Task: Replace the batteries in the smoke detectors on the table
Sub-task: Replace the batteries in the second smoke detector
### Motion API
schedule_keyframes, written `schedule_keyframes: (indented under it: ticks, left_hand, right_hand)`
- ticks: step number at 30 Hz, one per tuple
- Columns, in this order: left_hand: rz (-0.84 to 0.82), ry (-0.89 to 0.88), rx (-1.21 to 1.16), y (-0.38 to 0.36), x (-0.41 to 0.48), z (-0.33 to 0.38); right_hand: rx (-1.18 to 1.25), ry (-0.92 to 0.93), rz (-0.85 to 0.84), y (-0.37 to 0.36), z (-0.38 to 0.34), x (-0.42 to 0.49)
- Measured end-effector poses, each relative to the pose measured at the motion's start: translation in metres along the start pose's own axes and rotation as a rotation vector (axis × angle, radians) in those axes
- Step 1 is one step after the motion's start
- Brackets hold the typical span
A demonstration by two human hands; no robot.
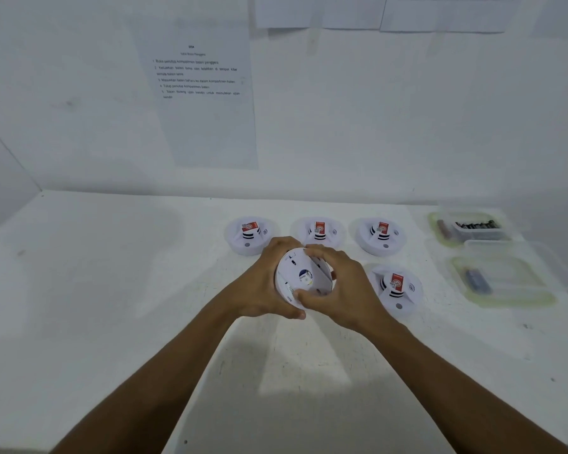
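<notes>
I see both hands up over the desk [112, 290], gripping one detector [304, 278] between them, underside toward camera. Left hand [263, 286] wraps its left rim; right hand [345, 290] clasps the right rim, fingers curled over the top. Four more detectors sit behind and right. Two trays [502, 299] at far right hold batteries [477, 225].

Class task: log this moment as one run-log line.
hands: left and right grip held detector, underside up | table: four detectors resting | battery trays: untouched
</notes>
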State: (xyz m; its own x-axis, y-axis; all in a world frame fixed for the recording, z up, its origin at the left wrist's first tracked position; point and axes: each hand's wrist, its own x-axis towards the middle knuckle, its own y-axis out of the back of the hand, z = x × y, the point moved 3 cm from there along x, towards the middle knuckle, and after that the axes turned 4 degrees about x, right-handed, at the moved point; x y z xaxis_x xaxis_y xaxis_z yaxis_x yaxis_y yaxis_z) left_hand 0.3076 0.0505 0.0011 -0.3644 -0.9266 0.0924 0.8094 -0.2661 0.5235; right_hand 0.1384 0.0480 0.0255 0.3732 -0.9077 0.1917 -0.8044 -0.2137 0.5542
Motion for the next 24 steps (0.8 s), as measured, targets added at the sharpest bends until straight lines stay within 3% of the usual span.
schedule_keyframes:
  ticks: [14,19,24]
  left_hand:
    - [0.031,0.036,0.066,0.001,-0.007,-0.019]
    - [0.067,0.032,0.12,0.006,-0.019,-0.032]
    - [0.17,0.05,0.116,0.026,-0.035,-0.044]
  right_hand:
    - [-0.308,0.178,0.029,-0.009,-0.011,-0.001]
    - [-0.144,0.087,-0.029,-0.013,-0.02,-0.005]
    - [-0.05,0.129,0.059,-0.001,-0.008,0.001]
